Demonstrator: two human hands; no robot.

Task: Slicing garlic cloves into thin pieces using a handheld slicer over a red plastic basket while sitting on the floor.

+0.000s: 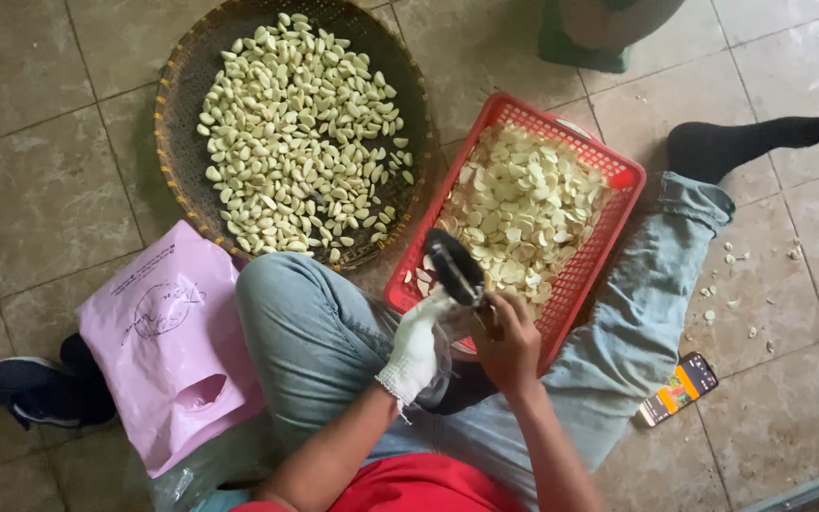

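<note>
I sit on a tiled floor with my legs in blue jeans spread around a red plastic basket (618, 175) heaped with pale garlic slices (523, 209). My left hand (419, 346), in a white cloth glove, grips a black hand slicer (454, 266) over the basket's near edge. My bare right hand (507, 343) is closed beside it, its fingers pressed up against the slicer; what they pinch is hidden. A round woven tray (177, 114) at the upper left carries several whole peeled garlic cloves (300, 133).
A pink plastic bag (168, 346) lies by my left knee, with a dark shoe (35, 391) beyond it. A phone (679, 389) with a lit screen rests on the floor at the right. Garlic scraps (727, 284) dot the tiles near my black sock (746, 142).
</note>
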